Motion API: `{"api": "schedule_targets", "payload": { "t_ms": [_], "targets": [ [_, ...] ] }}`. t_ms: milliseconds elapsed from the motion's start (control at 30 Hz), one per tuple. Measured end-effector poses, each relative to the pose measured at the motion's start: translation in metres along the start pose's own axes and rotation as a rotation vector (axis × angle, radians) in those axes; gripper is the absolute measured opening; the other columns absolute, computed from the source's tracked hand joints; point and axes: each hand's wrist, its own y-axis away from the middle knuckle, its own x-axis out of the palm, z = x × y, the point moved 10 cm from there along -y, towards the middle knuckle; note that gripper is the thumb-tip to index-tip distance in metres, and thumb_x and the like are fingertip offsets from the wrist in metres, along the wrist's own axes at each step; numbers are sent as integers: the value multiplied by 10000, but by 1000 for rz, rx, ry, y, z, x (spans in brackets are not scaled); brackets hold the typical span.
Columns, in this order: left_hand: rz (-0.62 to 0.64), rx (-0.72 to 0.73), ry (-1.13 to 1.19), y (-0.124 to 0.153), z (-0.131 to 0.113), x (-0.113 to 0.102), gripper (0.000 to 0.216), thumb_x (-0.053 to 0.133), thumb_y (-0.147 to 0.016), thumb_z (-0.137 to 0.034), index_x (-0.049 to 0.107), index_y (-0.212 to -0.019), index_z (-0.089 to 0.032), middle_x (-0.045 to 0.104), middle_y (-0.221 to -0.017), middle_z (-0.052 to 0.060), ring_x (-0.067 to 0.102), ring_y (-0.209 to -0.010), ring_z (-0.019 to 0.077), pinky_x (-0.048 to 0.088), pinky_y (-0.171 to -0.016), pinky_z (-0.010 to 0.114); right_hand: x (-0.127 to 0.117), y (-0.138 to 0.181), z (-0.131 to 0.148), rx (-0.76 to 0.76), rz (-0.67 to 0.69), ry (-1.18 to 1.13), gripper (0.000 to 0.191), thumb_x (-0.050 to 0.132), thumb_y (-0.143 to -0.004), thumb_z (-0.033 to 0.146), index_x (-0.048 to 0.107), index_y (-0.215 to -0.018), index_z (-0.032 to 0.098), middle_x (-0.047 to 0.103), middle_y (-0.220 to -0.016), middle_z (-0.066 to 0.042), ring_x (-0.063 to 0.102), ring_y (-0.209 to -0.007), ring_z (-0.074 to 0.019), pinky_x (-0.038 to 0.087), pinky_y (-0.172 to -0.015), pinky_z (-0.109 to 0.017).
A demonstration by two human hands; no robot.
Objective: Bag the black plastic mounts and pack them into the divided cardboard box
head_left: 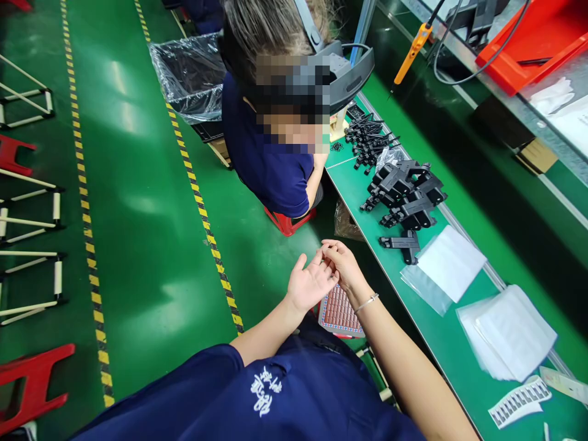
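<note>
My left hand (pixel 309 285) is held palm up in front of my body, its thumb spread and its fingers stretched out. From the other side my right hand (pixel 345 263), with a silver bracelet (pixel 366 303) on the wrist, closes around the left fingertips. I see no separate object in either hand, though the spot where the fingers meet is partly covered. Just beyond the right hand, at the bench edge, lies the nearest black plastic part (pixel 403 244), with a pile of similar black parts (pixel 408 190) farther along.
A co-worker (pixel 271 165) sits ahead at the green bench (pixel 441 331). Clear plastic bags (pixel 509 334) and a label sheet (pixel 519 401) lie on it. An orange electric screwdriver (pixel 413 52) hangs above. A patterned stool seat (pixel 340 311) is below my hands; a lined bin (pixel 188 76) stands left.
</note>
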Motion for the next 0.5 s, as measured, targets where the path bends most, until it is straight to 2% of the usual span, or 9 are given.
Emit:
{"api": "schedule_targets", "payload": {
  "t_ms": [200,367,433,500],
  "targets": [
    [131,-114,-87,20,27,28,602,221,-991,-559,651,-1185,-186,676,-1154,74,596,-1065,195,408,-893,351,-10,41,45,-206,-31,54,212,621,-771,364,670,-888,193,712,-813,-25,668,-817,-171,514,-760,-292],
    [237,-224,-246,36,61,54,614,200,-981,-576,676,-1156,-229,635,-1253,47,536,-1179,185,395,-929,350,-26,76,72,-306,-83,40,214,579,-812,371,683,-897,204,725,-854,-31,681,-851,-184,533,-781,-297],
    [269,-236,-354,34,75,53,590,214,-973,-585,675,-1155,-265,606,-1306,32,514,-1220,185,402,-941,353,-37,88,82,-347,-107,74,240,569,-828,398,689,-908,206,727,-867,-39,686,-868,-198,540,-802,-318],
    [271,-221,-584,28,83,35,529,302,-942,-613,667,-1150,-291,618,-1284,24,552,-1172,176,426,-918,333,-54,102,88,-407,-101,155,303,532,-862,445,697,-964,211,734,-960,-57,685,-949,-217,534,-880,-360]
  ]
}}
